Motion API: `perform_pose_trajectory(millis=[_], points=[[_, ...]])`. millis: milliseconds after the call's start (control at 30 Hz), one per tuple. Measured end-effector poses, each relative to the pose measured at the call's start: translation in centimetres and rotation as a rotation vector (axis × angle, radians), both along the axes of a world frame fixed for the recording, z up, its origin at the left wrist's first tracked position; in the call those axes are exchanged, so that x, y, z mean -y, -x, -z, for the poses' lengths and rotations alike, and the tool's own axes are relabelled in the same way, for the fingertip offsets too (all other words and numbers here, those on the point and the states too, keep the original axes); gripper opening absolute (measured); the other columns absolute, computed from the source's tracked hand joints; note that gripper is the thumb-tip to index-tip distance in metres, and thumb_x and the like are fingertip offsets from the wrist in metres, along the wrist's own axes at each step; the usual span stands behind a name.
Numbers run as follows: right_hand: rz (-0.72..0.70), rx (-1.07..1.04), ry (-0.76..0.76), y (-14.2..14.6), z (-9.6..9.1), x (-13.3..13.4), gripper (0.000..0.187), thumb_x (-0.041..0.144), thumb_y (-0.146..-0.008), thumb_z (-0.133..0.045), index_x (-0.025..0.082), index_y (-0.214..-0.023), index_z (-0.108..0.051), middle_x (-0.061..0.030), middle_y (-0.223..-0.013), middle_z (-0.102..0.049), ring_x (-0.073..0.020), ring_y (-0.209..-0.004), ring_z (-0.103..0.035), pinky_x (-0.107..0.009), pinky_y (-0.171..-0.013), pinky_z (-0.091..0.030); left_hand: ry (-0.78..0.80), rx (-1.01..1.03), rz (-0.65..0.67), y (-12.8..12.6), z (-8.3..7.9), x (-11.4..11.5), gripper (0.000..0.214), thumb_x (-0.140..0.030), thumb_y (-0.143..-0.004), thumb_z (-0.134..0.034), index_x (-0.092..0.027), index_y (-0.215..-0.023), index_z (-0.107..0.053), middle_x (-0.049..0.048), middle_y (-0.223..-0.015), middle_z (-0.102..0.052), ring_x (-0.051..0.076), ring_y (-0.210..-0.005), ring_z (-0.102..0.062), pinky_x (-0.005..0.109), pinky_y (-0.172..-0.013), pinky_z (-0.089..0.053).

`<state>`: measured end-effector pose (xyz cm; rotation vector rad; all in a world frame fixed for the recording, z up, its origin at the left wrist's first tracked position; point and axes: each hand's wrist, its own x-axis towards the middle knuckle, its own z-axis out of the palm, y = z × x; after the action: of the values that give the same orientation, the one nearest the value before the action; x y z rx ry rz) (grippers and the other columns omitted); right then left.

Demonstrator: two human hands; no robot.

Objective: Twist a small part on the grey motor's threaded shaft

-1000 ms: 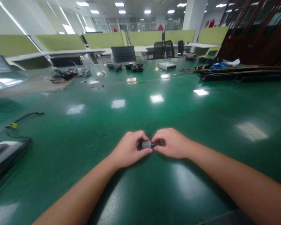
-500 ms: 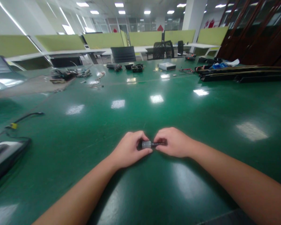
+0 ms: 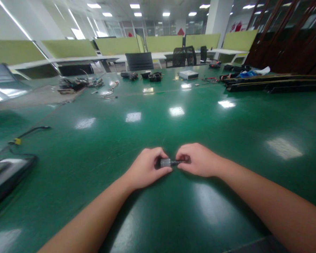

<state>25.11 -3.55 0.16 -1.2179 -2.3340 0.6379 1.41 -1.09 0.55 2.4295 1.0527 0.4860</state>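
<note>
In the head view, my left hand (image 3: pixel 145 169) is closed around a small grey cylinder (image 3: pixel 165 162), thumb on the near side and fingers on the far side. A thin dark rod (image 3: pixel 175 162) runs from the cylinder's right end towards my right hand (image 3: pixel 200 160). That hand pinches the rod's right end between thumb and fingers, hiding its tip. The cylinder and rod lie roughly level, just over the table. What kind of part this is cannot be made out. Both hands rest low, a small gap between them.
The green table (image 3: pixel 158 133) reflects ceiling lights. A dark-edged device (image 3: pixel 13 175) with a black cable (image 3: pixel 34 130) lies at the left. Wires (image 3: pixel 81 83), a white box (image 3: pixel 188 74) and long black strips (image 3: pixel 274 83) line the far side.
My right hand has shifted slightly right, so a little more of the dark rod shows between the hands. My left hand stays around the grey cylinder.
</note>
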Motion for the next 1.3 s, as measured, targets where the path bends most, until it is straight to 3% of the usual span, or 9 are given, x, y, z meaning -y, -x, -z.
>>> perform_pose_trajectory(millis=[667, 967, 1300], points=[[0.015, 0.024, 0.071, -1.2, -0.6, -0.1, 0.011, 0.016, -0.078, -0.073, 0.018, -0.088, -0.072, 0.0005, -0.079, -0.067, -0.0108, -0.068, -0.057, -0.023, -0.063, -0.042, 0.024, -0.032, -0.008, 0.4, 0.2, 0.0, 0.028, -0.043, -0.081, -0.076, -0.02, -0.092, -0.065, -0.0024, -0.072, -0.061, 0.015, -0.065, -0.055, 0.026, -0.06, -0.035], [0.076, 0.059, 0.194, -2.8, -1.1, -0.3, 0.01, 0.017, -0.076, -0.073, 0.018, -0.085, -0.074, 0.0003, -0.077, -0.069, -0.0121, -0.067, -0.06, -0.023, -0.06, -0.042, 0.018, -0.028, -0.004, 0.8, 0.2, 0.0, 0.029, -0.044, -0.081, -0.076, -0.02, -0.092, -0.065, -0.0026, -0.073, -0.06, 0.015, -0.066, -0.054, 0.026, -0.061, -0.036], [0.03, 0.026, 0.159, -2.3, -1.0, -0.4, 0.01, 0.017, -0.077, -0.075, 0.018, -0.088, -0.074, 0.0, -0.079, -0.068, -0.0118, -0.068, -0.059, -0.023, -0.061, -0.042, 0.014, -0.012, -0.006, 0.6, 0.1, 0.0, 0.028, -0.043, -0.08, -0.076, -0.02, -0.091, -0.065, -0.0024, -0.073, -0.06, 0.015, -0.066, -0.054, 0.027, -0.061, -0.036]])
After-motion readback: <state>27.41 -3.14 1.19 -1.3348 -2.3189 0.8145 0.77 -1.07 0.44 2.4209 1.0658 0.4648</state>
